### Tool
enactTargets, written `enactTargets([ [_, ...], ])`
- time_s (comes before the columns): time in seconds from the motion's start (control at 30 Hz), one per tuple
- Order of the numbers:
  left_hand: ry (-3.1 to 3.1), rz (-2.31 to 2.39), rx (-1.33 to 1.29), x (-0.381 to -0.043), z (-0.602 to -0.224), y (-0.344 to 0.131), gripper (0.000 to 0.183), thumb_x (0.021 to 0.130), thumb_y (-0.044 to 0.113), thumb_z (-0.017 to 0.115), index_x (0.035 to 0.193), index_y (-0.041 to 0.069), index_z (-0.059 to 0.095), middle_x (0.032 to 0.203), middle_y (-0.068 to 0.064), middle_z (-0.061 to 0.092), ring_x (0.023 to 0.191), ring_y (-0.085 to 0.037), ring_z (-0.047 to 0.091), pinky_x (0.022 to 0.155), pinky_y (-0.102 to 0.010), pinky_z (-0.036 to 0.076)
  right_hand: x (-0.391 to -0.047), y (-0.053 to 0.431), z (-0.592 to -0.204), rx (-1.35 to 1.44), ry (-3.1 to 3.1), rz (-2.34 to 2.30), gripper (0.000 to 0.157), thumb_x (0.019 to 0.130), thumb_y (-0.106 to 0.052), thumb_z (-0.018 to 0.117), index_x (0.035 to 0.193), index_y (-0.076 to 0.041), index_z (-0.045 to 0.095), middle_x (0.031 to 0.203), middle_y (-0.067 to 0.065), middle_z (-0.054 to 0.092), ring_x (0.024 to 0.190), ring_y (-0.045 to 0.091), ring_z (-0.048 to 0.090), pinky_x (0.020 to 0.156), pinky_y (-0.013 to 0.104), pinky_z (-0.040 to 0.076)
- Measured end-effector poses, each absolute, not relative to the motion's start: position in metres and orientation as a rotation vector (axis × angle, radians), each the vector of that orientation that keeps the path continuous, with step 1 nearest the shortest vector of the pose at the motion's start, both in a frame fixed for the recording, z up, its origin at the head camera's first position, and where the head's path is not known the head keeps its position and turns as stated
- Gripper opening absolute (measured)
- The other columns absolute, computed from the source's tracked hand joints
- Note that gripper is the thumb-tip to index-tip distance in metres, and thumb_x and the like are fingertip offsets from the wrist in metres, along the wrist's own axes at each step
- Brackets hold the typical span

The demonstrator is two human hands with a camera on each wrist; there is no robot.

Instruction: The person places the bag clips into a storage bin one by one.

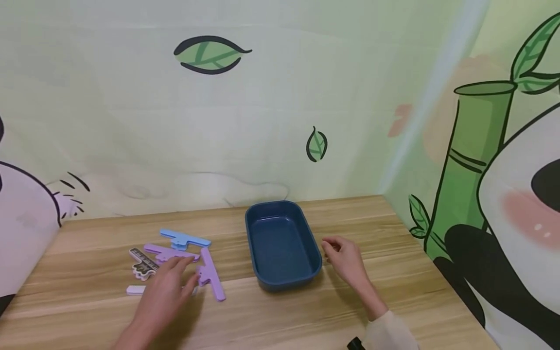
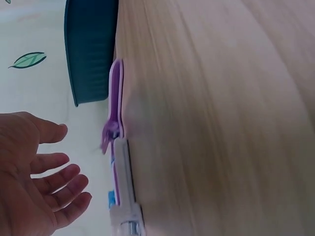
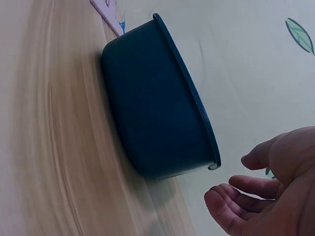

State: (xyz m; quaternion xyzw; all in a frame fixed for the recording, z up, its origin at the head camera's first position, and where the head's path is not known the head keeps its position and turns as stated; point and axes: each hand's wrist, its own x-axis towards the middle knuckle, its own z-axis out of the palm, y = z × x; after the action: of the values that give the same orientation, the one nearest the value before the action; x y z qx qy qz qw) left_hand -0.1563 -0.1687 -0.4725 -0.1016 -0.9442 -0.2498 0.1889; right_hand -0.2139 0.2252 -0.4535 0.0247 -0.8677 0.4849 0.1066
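Observation:
My left hand hovers over a group of bag clips, fingers apart and lightly bent, holding nothing. Closest to its fingertips are a purple clip on the right and another purple clip behind. Farther back lies a blue clip. A black-and-white patterned clip sits to the left, and a white clip is partly hidden under the hand. My right hand is held in the air just right of a dark blue basin, apart from its rim, fingers loosely curled around nothing.
The basin stands on the wood-grain table right of the clips, with nothing inside it. A wall covering printed with leaves, bamboo and pandas rises behind the table and on its right. A small black object shows beside the right sleeve.

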Motion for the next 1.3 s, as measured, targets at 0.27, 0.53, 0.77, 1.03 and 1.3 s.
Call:
enactTargets([
  [0.27, -2.686, -0.704, -0.276, -0.163, -0.480, -0.158, 0.047, 0.086, 0.010, 0.081, 0.125, -0.011, 0.066, 0.120, -0.029, 0.065, 0.111, -0.048, 0.062, 0.095, -0.063, 0.049, -0.217, 0.215, -0.457, 0.015, -2.517, 1.546, 0.021, 0.098, 0.000, 0.066, 0.112, 0.014, 0.071, 0.090, 0.020, 0.072, 0.072, 0.026, 0.069, 0.064, 0.040, 0.062],
  [0.53, -2.683, -0.694, -0.289, -0.168, -0.490, -0.156, 0.049, 0.083, 0.007, 0.084, 0.123, -0.013, 0.067, 0.114, -0.029, 0.065, 0.103, -0.046, 0.063, 0.090, -0.060, 0.051, -0.216, 0.209, -0.460, 0.023, -2.546, 1.458, 0.018, 0.096, -0.003, 0.068, 0.107, 0.011, 0.074, 0.087, 0.015, 0.073, 0.072, 0.017, 0.064, 0.060, 0.023, 0.053],
  [0.77, -2.710, -0.655, -0.293, -0.171, -0.493, -0.157, 0.049, 0.081, 0.007, 0.085, 0.122, -0.014, 0.067, 0.109, -0.028, 0.065, 0.098, -0.044, 0.064, 0.086, -0.059, 0.052, -0.217, 0.207, -0.463, 0.047, -2.562, 1.382, 0.017, 0.095, 0.000, 0.068, 0.107, 0.011, 0.074, 0.093, 0.016, 0.074, 0.082, 0.019, 0.065, 0.069, 0.024, 0.052],
  [1.03, -2.776, -0.644, -0.265, -0.172, -0.493, -0.154, 0.053, 0.082, 0.007, 0.084, 0.126, -0.013, 0.065, 0.119, -0.033, 0.063, 0.107, -0.050, 0.062, 0.093, -0.063, 0.049, -0.215, 0.208, -0.466, -0.003, -2.568, 1.483, 0.019, 0.096, 0.001, 0.066, 0.110, 0.012, 0.073, 0.090, 0.015, 0.073, 0.075, 0.016, 0.064, 0.057, 0.023, 0.054],
  [1.3, -2.878, -0.635, -0.224, -0.175, -0.490, -0.151, 0.057, 0.085, 0.010, 0.081, 0.133, -0.014, 0.060, 0.124, -0.036, 0.061, 0.114, -0.053, 0.058, 0.099, -0.064, 0.046, -0.215, 0.208, -0.467, -0.013, -2.581, 1.510, 0.021, 0.098, 0.000, 0.065, 0.113, 0.013, 0.072, 0.093, 0.017, 0.073, 0.077, 0.021, 0.066, 0.057, 0.025, 0.055],
])
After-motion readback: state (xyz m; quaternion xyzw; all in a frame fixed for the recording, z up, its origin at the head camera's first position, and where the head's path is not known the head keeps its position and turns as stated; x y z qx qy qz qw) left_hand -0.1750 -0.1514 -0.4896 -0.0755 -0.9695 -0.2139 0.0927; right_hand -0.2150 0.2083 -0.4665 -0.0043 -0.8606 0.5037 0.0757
